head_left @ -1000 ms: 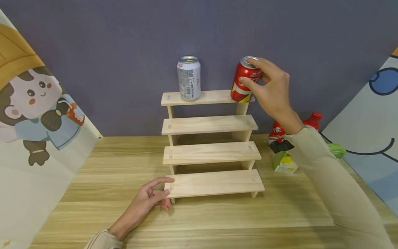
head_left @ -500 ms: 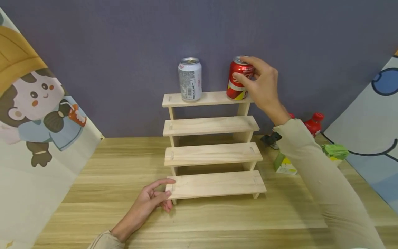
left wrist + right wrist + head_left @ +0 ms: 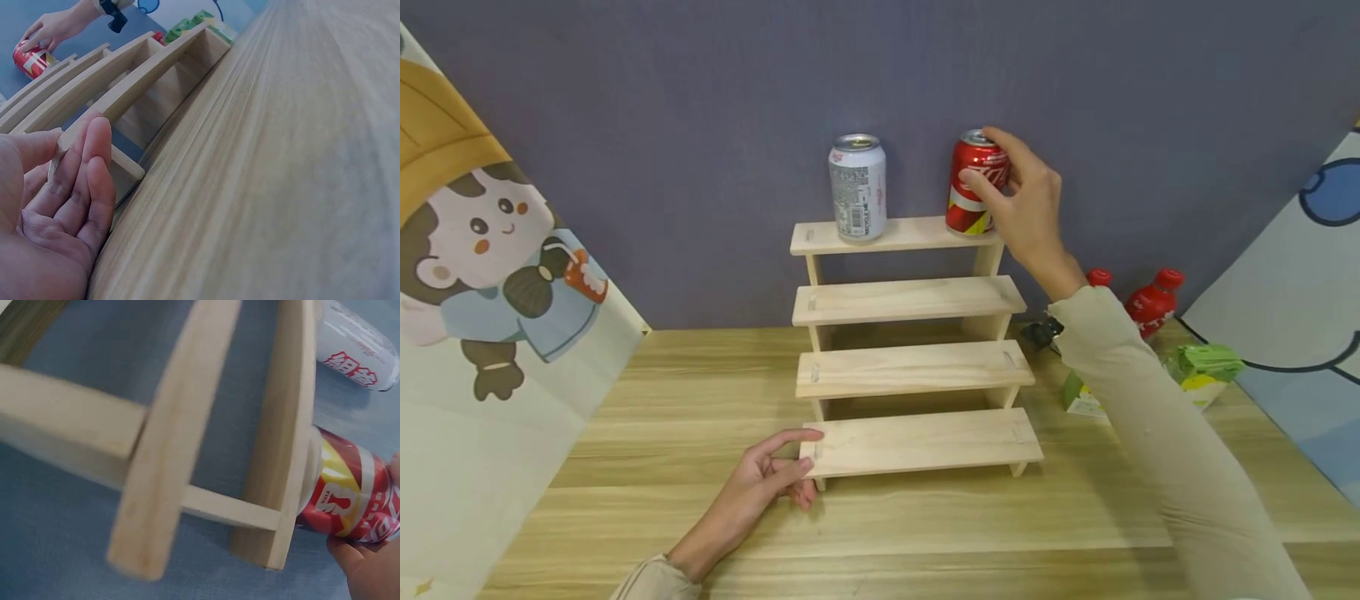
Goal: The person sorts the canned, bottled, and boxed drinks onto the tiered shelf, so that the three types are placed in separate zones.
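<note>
Red metal is filling the right hand [image 3: 1028, 204]: its thumb is pressing the front of the red can [image 3: 967, 202], its index finger is reaching over the rim, and the grip is holding. The left hand [image 3: 763, 479] is pinching the left end of the lowest board [image 3: 925, 442] of the wooden rack [image 3: 917, 367]. A second ago the can was leaning at the right end of the top board [image 3: 917, 234]; now it is standing upright, farther left, while the left hand is keeping its hold. Bare wood is running leftward from it to the white can [image 3: 857, 192], and the dark wall [image 3: 880, 75] is rising behind. Beyond the right sleeve [image 3: 1150, 417], red-capped bottles [image 3: 1152, 304] and green cartons [image 3: 1208, 371] are sitting on the table [image 3: 880, 533].
</note>
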The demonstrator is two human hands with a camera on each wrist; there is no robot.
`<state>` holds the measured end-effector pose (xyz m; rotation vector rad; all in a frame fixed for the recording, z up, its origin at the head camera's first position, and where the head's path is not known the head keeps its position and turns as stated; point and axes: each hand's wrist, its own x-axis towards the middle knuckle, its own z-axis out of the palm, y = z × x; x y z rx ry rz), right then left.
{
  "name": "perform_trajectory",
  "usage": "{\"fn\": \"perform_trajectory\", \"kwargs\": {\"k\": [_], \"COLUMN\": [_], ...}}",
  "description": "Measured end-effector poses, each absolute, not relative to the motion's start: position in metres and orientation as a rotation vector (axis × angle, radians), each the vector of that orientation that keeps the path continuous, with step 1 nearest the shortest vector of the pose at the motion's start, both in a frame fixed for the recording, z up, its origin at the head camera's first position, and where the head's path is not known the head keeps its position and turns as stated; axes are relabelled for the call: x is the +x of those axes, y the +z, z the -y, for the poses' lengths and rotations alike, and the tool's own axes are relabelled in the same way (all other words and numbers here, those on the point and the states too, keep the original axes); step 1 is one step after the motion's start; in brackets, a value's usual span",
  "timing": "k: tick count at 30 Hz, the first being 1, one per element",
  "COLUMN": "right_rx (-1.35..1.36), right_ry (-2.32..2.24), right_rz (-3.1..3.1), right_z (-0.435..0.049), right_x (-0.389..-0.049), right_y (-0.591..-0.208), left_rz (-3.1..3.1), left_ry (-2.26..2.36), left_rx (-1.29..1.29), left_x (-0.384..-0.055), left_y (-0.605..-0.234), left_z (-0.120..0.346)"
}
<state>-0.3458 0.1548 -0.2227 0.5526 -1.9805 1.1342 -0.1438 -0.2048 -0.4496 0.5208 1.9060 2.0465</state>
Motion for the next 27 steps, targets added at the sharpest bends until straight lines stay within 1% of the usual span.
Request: {"fn": "perform_trajectory", "kwargs": {"k": [6,12,20,27], "right_rx": [0.594,0.63,0.556,0.565], "right_ry": [1.029,1.04,1.079,1.03], "right_rz": [2.061,2.124,2.212,2.205], "right_z": [-0.161,-0.164,-0.168,-0.175], "right_x": [-0.344,-0.341,-0.333,-0.322], "right_y": [-0.225,-0.226,-0.229,-0.233], "left_rz": [-1.913,-1.909,-1.89,-1.889], "left_ry": [2.048,2.051,2.053,2.054], "left_rx": [0.523,0.528,0.525,0.541], "left_x": [-0.144,-0.143,-0.142,-0.143], "left_y": [-0.449,-0.449,-0.45,-0.451], "left_z": [0.205,0.205,0.204,0.205]}}
